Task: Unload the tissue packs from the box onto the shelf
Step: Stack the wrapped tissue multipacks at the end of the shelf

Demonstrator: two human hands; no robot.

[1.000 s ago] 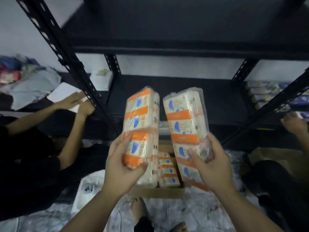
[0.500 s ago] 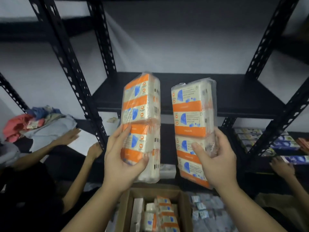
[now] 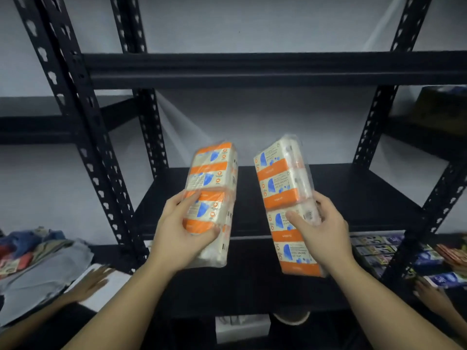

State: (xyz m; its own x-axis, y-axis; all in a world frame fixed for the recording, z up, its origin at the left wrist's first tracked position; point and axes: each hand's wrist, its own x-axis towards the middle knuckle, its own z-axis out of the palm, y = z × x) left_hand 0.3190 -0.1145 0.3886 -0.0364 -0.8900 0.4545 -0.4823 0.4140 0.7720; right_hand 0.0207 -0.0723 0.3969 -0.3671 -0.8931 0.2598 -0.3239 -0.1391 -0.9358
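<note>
Two wrapped tissue packs held up in front of a black metal shelf (image 3: 353, 195), each an upright, slightly tilted stack of orange, white and blue packets under clear film. Left tissue pack (image 3: 211, 188) gripped low down by the left hand (image 3: 180, 236), thumb curled over the front face, fingers wrapped behind and under. Right tissue pack (image 3: 283, 198) gripped at its lower half by the right hand (image 3: 321, 231), thumb pressed on the front, fingers curled round the far edge. Packs apart from each other, a dark gap between them, both raised before the middle shelf board and not resting on it, upper ends leaning toward the grey wall (image 3: 252, 21) behind. Higher shelf board (image 3: 252, 69) crossing the frame above the packs, perforated uprights on either side. Off to the lower left, another person's hand (image 3: 92, 282) lying flat on a white sheet beside a heap of cloth (image 3: 38, 263). Off to the lower right, a second person's hand (image 3: 429, 296) just below rows of small blue and purple packets (image 3: 376, 246) on a neighbouring shelf. Source box out of view.
</note>
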